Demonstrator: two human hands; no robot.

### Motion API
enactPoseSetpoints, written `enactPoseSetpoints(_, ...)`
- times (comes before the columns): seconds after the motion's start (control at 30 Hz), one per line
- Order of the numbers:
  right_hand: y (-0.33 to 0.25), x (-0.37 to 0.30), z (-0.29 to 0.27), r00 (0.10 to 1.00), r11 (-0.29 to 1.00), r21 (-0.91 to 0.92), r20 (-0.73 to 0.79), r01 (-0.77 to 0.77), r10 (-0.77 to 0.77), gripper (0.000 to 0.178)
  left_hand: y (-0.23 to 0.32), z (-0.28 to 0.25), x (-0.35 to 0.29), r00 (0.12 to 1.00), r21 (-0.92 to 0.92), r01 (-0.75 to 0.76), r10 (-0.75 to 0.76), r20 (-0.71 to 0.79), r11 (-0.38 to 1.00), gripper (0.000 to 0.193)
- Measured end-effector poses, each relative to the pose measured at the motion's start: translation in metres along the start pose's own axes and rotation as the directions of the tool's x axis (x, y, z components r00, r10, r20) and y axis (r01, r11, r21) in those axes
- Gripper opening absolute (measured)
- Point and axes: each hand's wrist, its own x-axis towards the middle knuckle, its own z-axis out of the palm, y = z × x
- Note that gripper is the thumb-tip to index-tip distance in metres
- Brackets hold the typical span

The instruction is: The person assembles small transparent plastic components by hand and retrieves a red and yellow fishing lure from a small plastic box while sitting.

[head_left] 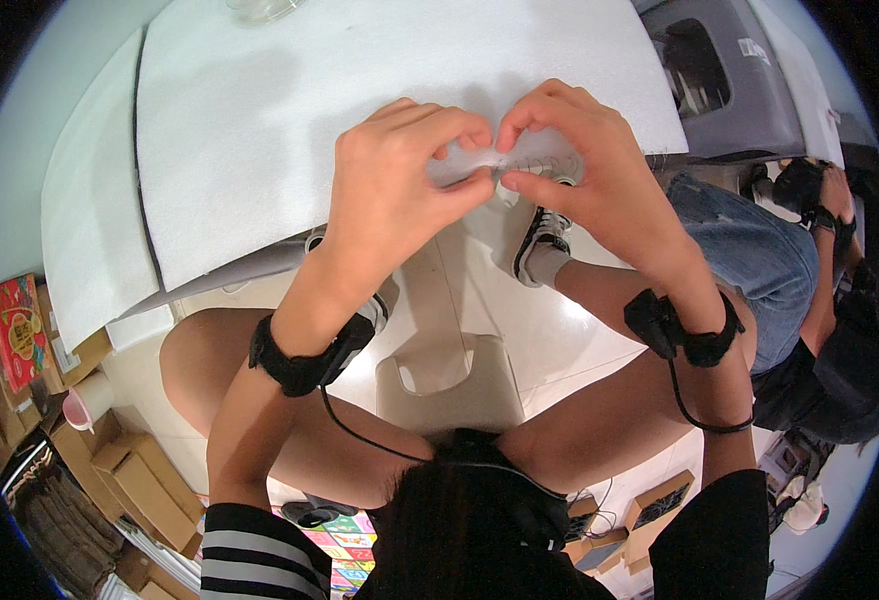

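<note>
Small whitish piece (499, 160), held up in mid-air between two sets of fingertips

Pale and seemingly see-through in part, it sits where the fingertips of the left hand (389, 180) and right hand (609, 150) nearly meet, thumbs below and bent fingers above; a row of fine curved lines shows toward the right hand, a small white bit just under the thumbs, its full outline too covered to tell
</note>
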Motion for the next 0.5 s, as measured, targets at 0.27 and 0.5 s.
enactPoseSetpoints(0.27, 0.0017, -0.0027, 0.0040, 1.000, 0.998, -0.059, 0.011, 0.029, -0.029, 0.027, -0.0015, 0.0006, -0.0009, 1.000, -0.015, -0.018, 0.017, -0.020, 1.000, 0.022)
enactPoseSetpoints(0.5, -0.0009, -0.0053, 0.0065, 0.996, 0.975, -0.206, -0.013, 0.083, -0.087, 0.033, -0.0012, 0.0010, -0.0018, 1.000, -0.006, -0.028, 0.028, -0.009, 1.000, 0.022)
